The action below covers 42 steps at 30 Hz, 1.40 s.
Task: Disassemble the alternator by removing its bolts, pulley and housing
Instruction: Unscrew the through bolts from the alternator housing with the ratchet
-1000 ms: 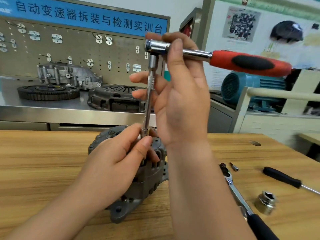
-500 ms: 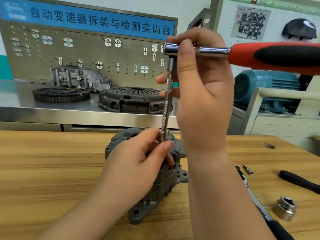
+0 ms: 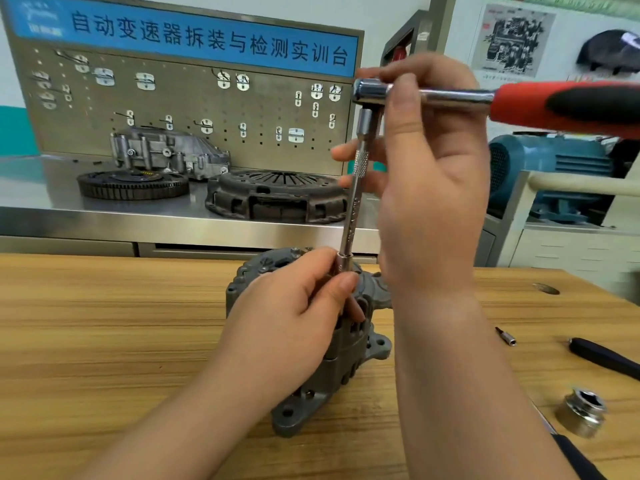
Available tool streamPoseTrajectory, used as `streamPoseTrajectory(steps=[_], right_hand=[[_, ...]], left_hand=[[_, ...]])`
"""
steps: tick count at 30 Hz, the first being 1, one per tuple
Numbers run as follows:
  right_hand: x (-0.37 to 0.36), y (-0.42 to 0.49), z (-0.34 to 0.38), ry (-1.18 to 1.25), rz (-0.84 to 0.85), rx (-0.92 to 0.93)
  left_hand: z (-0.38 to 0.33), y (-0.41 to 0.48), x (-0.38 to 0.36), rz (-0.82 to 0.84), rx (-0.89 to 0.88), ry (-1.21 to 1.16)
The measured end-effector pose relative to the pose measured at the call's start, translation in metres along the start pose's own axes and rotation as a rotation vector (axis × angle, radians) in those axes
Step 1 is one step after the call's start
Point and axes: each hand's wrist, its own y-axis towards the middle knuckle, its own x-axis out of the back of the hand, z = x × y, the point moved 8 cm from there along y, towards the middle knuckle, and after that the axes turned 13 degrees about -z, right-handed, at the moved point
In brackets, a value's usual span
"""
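The grey cast-metal alternator is standing on end near the middle of the pale wooden table, with a mounting lug pointing toward the person. The left hand is resting over the alternator's upper part. Its thumb and forefinger are pinching the small chrome socket at the lower end of the long chrome extension bar. The right hand is curling round the head of the chrome ratchet with a red and black rubber handle, and 2 of its fingertips are reaching behind the bar's knurled band. The left fingers are hiding the bolt, so whether the socket is seated on it cannot be told.

This looks like the bolt-removal stage, early in the job, with the housing apparently not yet opened. To do it well, the bar should be standing straight over the bolt. It is leaning slightly, and a tilted socket is likely to slip and round the bolt head. The left hand is doing 2 jobs: steadying the body and guiding the socket. Pressing down through the ratchet head would help while the handle is swinging. The tall body may tip under side load. 1 large loose chrome socket and 1 black-handled tool are lying well apart on the right.
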Motion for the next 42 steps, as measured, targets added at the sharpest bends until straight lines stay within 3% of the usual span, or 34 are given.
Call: streamPoseTrajectory(steps=[2, 3, 5, 10, 14, 17, 21, 23, 29, 33, 36, 40, 42], right_hand=[[-0.006, -0.005, 0.016, -0.199, 0.035, 0.291], [-0.007, -0.006, 0.017, -0.212, 0.034, 0.311], [-0.005, -0.004, 0.008, -0.115, 0.003, 0.140], [-0.010, -0.010, -0.024, 0.405, 0.020, -0.468], [-0.012, -0.012, -0.031, 0.565, 0.038, -0.624], [-0.006, -0.008, -0.027, 0.379, 0.013, -0.474], [-0.006, -0.003, 0.006, -0.077, 0.033, 0.085], [-0.007, -0.005, 0.008, -0.130, 0.032, 0.150], [-0.013, -0.012, -0.024, 0.393, 0.031, -0.483], [-0.018, -0.014, -0.030, 0.577, 0.087, -0.647], [-0.014, -0.012, -0.027, 0.449, 0.045, -0.536], [-0.005, -0.003, 0.006, -0.084, 0.008, 0.080], [-0.008, -0.007, 0.012, -0.163, 0.027, 0.195]], left_hand=[[0.000, 0.000, 0.001, -0.010, 0.003, 0.010], [-0.001, 0.000, 0.001, -0.015, 0.004, 0.010], [-0.001, -0.001, 0.001, -0.025, -0.002, 0.002], [-0.001, -0.001, 0.002, -0.030, -0.052, -0.026], [0.000, 0.000, -0.001, 0.017, -0.031, -0.033], [-0.001, 0.000, -0.001, 0.023, -0.020, -0.012], [-0.001, 0.001, 0.000, 0.005, 0.006, -0.011], [-0.001, 0.000, 0.000, 0.006, 0.011, -0.029], [-0.004, -0.001, 0.001, -0.006, -0.048, -0.042], [-0.002, 0.000, -0.001, 0.028, -0.037, -0.043], [-0.001, 0.000, -0.001, 0.033, -0.016, -0.032], [0.004, 0.000, -0.002, 0.015, 0.016, -0.036], [0.005, 0.000, -0.001, -0.001, 0.019, -0.039]])
